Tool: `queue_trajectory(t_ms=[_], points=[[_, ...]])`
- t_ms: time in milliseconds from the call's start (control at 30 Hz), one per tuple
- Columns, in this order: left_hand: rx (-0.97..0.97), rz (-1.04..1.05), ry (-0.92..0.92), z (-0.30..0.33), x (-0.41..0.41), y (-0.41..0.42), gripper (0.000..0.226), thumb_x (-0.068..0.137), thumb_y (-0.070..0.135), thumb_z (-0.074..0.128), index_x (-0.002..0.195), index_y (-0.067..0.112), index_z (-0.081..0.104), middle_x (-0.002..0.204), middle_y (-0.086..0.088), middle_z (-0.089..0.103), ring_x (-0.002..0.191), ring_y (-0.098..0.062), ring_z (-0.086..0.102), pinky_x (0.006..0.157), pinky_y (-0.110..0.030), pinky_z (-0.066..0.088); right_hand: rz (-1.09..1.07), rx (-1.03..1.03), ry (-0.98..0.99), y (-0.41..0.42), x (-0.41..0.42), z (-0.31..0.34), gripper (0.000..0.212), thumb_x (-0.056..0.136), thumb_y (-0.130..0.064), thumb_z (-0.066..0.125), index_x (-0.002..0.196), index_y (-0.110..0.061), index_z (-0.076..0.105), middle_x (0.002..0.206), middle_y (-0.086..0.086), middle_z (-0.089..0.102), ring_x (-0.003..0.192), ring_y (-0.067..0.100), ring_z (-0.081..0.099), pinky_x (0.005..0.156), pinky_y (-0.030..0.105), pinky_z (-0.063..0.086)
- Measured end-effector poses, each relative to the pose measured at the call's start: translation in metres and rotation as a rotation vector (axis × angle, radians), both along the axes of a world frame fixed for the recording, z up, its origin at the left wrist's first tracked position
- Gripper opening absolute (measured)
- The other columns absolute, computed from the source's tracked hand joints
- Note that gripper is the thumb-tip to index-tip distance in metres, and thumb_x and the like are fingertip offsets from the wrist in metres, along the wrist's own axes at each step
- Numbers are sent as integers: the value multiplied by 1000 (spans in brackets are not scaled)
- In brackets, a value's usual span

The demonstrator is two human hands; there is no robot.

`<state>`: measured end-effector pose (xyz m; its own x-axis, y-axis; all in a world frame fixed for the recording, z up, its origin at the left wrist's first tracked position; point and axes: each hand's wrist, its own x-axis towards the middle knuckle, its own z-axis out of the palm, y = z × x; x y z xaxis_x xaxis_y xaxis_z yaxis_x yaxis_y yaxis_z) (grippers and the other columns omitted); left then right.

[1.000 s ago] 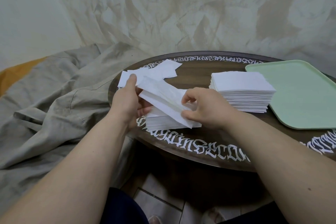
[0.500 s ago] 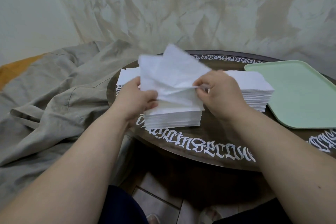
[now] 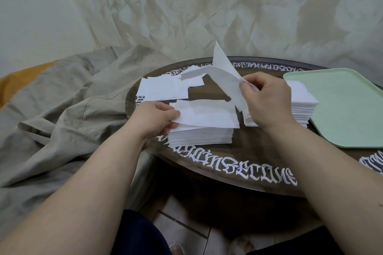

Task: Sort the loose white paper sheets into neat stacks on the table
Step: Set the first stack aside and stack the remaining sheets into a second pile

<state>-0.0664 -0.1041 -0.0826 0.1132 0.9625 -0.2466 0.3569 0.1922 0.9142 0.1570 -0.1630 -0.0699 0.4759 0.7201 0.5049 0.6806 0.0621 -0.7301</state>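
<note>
right hand [image 3: 267, 97] pinching lifted sheet [image 3: 226, 80], now peeled up and rightward off near stack [image 3: 201, 130]; left hand [image 3: 155, 118] pinching stack's top sheets beneath; sheet probably bound for far stack [image 3: 306, 107] behind right hand.

Mint-green tray [image 3: 350, 109] at right, rumpled grey cloth [image 3: 62, 114] at left

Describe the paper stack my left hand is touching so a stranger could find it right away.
On the round dark table with white lettering around its rim, look at the near edge. The near stack sits there, the left hand at its left side. Unlike the right stack by the green tray, it lies nearest the person.
</note>
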Motion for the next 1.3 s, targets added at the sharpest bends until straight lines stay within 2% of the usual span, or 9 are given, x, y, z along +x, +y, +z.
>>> queue_trajectory(t_ms=[100, 200, 300, 367, 567, 767, 933, 1167, 1300], points=[[87, 2, 157, 1, 0, -1, 15, 81, 21, 72, 71, 14, 63, 56, -2, 64, 52, -13, 52, 45, -20, 33, 88, -16, -134, -4, -1, 0, 15, 87, -12, 60, 93, -17, 73, 88, -4, 69, 82, 9, 56, 69, 16, 36], [211, 67, 284, 4, 1, 1, 28, 85, 26, 64, 61, 14, 57, 53, 2, 58, 44, -12, 45, 46, -20, 33, 275, -343, -296, -7, -1, -7, 17, 87, -13, 61, 97, -18, 74, 101, -2, 70, 97, 15, 59, 81, 20, 38], [116, 103, 135, 6, 5, 1, 34, 95, 31, 43, 78, 8, 62, 65, -7, 67, 41, -11, 49, 45, -22, 31, 355, -536, -398, -10, -3, -7, 18, 87, -15, 59, 96, -21, 73, 100, -5, 68, 99, 15, 59, 83, 25, 43], [37, 111, 16, 6, 4, 0, 34, 96, 33, 40, 89, 8, 63, 68, -7, 70, 42, -11, 54, 47, -23, 31, 363, -525, -396, -11, -4, -1, 18, 86, -14, 59, 94, -22, 73, 96, -6, 67, 96, 15, 58, 82, 26, 44], [187, -9, 139, -3, -1, 4, 19, 79, 7, 64, 90, 21, 71, 51, 7, 61, 56, -16, 55, 57, -28, 42, 392, -590, -387, -16, 3, 3, 20, 84, -8, 60, 96, -20, 71, 87, -6, 64, 86, 12, 58, 74, 21, 40], [191, 30, 170, -7, -2, 6, 25, 78, 18, 74, 101, 19, 64, 76, 6, 63, 66, -14, 60, 62, -26, 42, 237, -475, -307, -16, 15, 5, 15, 86, -12, 61, 88, -18, 74, 78, -6, 66, 75, 14, 58, 69, 22, 38], [342, 181, 132, 5, 1, 3, 15, 88, 27, 57, 78, 18, 63, 68, 5, 63, 43, -5, 49, 45, -17, 40, 222, -292, -325, -12, 9, 6, 15, 87, -15, 61, 92, -22, 74, 80, -9, 60, 71, 8, 47, 69, 19, 30], [197, 65, 51, 1, 16, -4, 27, 92, 39, 56, 91, 13, 63, 70, -2, 72, 53, -13, 58, 56, -26, 45, 355, -490, -280, -15, 12, -5, 10, 83, -16, 66, 80, -25, 67, 74, -19, 58, 75, 7, 55, 69, 21, 37], [331, 31, 317, -6, 22, 3, 22, 82, 36, 65, 99, 23, 61, 81, 2, 73, 74, -15, 67, 83, -34, 53, 342, -470, -264, -15, 12, -4, 10, 82, -14, 66, 75, -22, 66, 65, -20, 57, 67, 0, 55, 63, 21, 41]])
